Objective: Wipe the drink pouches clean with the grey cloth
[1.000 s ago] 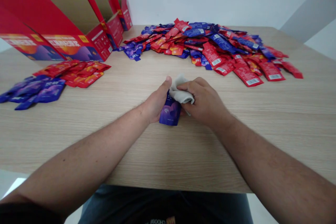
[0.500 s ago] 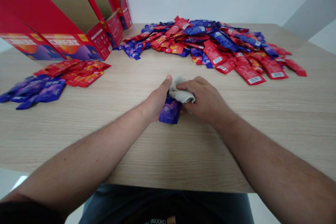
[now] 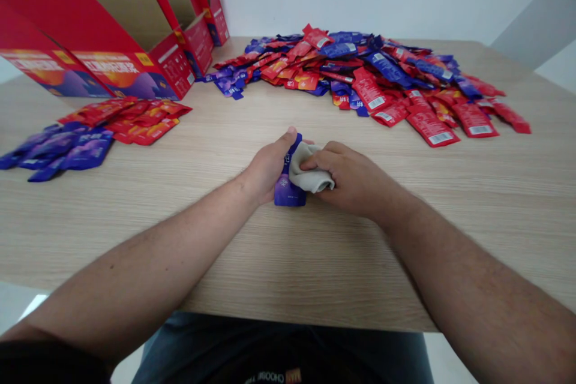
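Note:
My left hand [image 3: 269,169] is closed on a purple-blue sachet [image 3: 289,192], thumb along its left edge, holding it above the middle of the table. In my right hand [image 3: 344,175] is a folded pale grey cloth [image 3: 310,175], pinched between thumb and fingers. The cloth lies against the sachet's front and covers its right side. Part of the sachet's upper end shows beside my left thumb. My left hand's other fingers are mostly hidden behind the sachet.
A wide heap of red and blue sachets [image 3: 333,66] spreads along the back of the wooden table [image 3: 288,276]. Red sachets [image 3: 144,123] and purple ones [image 3: 87,150] lie grouped at the left. Open red cardboard boxes [image 3: 130,75] stand behind these.
My right hand has drawn the cloth slightly down over the sachet, baring more of its top end. My left hand keeps its hold. The view has shifted slightly.

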The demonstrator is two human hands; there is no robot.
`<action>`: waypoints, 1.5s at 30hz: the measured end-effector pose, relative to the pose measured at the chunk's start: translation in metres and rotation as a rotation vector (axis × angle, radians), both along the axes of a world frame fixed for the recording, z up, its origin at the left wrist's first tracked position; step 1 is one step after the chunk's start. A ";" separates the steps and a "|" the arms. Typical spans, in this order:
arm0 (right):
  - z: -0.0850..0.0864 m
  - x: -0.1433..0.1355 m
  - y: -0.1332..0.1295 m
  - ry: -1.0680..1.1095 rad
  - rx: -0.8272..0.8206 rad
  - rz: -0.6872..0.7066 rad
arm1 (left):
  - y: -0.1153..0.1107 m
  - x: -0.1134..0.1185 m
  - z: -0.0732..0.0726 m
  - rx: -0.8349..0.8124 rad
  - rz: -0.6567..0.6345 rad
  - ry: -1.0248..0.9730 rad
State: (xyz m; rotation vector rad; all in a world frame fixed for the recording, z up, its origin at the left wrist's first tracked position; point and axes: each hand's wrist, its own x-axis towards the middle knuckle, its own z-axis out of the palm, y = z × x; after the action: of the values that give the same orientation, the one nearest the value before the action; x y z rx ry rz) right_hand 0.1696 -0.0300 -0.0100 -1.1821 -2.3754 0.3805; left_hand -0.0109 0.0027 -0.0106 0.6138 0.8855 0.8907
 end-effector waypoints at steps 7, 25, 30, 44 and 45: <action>0.000 -0.003 -0.002 -0.008 0.010 -0.082 | 0.000 -0.001 0.003 -0.010 -0.024 0.008; -0.002 -0.014 -0.008 0.000 0.026 -0.146 | 0.000 -0.002 0.003 -0.010 -0.045 -0.009; -0.003 -0.014 -0.007 -0.005 -0.013 -0.024 | 0.000 -0.002 0.002 -0.021 -0.085 0.000; 0.000 -0.016 -0.009 0.022 0.063 -0.171 | -0.005 0.000 0.007 -0.008 -0.089 -0.059; 0.000 -0.015 -0.008 0.042 0.075 -0.209 | -0.005 0.001 0.009 -0.009 -0.099 -0.065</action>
State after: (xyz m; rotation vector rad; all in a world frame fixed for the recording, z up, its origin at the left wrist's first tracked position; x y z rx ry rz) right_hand 0.1544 -0.0383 -0.0097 -1.3573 -2.1841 0.2417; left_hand -0.0102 -0.0028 -0.0021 0.6121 0.7938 0.8127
